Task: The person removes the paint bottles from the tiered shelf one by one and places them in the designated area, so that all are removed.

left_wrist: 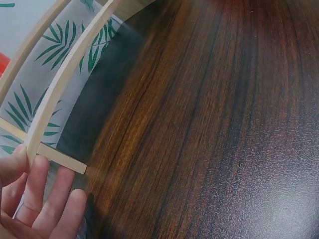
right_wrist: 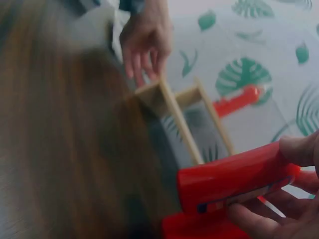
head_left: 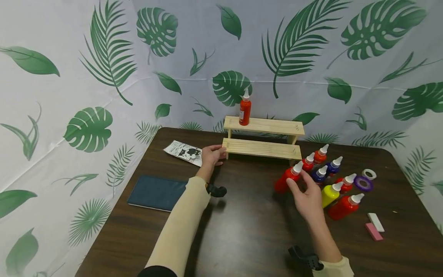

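Note:
My right hand grips a red squeeze bottle with a white nozzle, near its top. In the head view this bottle leans over the table, left of the other bottles; the right wrist view shows its smooth red body lying sideways between thumb and fingers. At the left end of a two-step wooden rack, my left hand pinches the lower step. Thumb and fingers meet the edge of that step in the left wrist view. Another red bottle stands upright on the upper step's left part.
Several red, blue and yellow bottles stand at the right. Beyond them lie a white tape roll, a purple one, a white block and a pink block. A dark notebook and printed card lie left.

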Action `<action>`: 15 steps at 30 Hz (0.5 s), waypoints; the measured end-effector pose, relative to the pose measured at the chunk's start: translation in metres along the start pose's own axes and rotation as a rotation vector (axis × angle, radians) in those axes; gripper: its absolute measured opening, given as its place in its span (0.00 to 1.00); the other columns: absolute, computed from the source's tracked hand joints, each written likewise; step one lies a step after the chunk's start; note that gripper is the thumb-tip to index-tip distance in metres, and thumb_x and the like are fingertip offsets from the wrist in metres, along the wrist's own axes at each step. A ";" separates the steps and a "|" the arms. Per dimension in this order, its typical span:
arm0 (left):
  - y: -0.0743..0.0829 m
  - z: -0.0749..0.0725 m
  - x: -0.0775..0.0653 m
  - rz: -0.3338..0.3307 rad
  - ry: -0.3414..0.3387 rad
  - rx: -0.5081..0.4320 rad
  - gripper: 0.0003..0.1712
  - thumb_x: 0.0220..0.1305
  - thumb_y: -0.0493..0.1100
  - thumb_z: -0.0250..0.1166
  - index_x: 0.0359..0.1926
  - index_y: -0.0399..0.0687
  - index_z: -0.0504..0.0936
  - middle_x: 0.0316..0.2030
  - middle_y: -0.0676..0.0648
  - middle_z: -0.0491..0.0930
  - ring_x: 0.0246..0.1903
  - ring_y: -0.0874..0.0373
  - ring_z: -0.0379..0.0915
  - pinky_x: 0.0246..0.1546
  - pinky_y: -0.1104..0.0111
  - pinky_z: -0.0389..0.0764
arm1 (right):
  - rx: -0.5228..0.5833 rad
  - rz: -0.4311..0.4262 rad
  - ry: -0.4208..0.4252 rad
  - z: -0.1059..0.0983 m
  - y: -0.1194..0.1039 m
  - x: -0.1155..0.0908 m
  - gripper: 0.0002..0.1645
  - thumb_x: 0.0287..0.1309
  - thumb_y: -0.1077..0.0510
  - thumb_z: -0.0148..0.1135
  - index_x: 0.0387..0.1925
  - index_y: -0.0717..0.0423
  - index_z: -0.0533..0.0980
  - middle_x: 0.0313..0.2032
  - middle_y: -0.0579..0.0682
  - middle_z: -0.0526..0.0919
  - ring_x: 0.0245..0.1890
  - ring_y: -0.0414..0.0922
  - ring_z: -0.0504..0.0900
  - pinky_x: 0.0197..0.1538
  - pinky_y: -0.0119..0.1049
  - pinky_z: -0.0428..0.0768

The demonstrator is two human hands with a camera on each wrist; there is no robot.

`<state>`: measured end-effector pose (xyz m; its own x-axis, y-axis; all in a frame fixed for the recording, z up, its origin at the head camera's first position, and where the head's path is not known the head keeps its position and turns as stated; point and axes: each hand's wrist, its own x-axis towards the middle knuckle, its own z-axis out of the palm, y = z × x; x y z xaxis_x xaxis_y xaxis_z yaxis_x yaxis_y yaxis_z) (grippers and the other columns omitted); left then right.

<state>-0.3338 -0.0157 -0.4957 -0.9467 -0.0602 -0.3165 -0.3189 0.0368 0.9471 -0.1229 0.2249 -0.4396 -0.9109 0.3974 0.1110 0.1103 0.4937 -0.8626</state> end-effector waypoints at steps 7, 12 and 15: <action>0.001 -0.001 0.001 0.003 0.007 -0.004 0.16 0.58 0.44 0.70 0.47 0.45 0.84 0.34 0.44 0.86 0.31 0.57 0.84 0.31 0.61 0.84 | -0.088 0.154 0.060 -0.008 0.028 -0.017 0.37 0.66 0.49 0.56 0.71 0.58 0.58 0.68 0.61 0.63 0.67 0.61 0.61 0.64 0.61 0.62; 0.000 0.000 0.001 0.001 0.019 -0.003 0.16 0.58 0.44 0.70 0.47 0.45 0.85 0.34 0.44 0.86 0.30 0.58 0.84 0.29 0.62 0.84 | -0.121 0.143 0.101 -0.006 0.040 -0.015 0.36 0.67 0.51 0.55 0.71 0.57 0.58 0.68 0.61 0.62 0.67 0.60 0.62 0.60 0.59 0.68; -0.001 0.001 0.001 0.005 0.017 -0.003 0.16 0.58 0.44 0.70 0.47 0.45 0.85 0.34 0.44 0.86 0.30 0.58 0.84 0.30 0.61 0.84 | -0.133 0.133 0.113 -0.005 0.045 -0.013 0.36 0.67 0.51 0.55 0.71 0.57 0.58 0.68 0.61 0.62 0.67 0.60 0.62 0.61 0.58 0.68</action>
<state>-0.3345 -0.0147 -0.4972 -0.9474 -0.0770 -0.3107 -0.3140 0.0346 0.9488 -0.1045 0.2455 -0.4771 -0.8351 0.5466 0.0614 0.2852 0.5256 -0.8015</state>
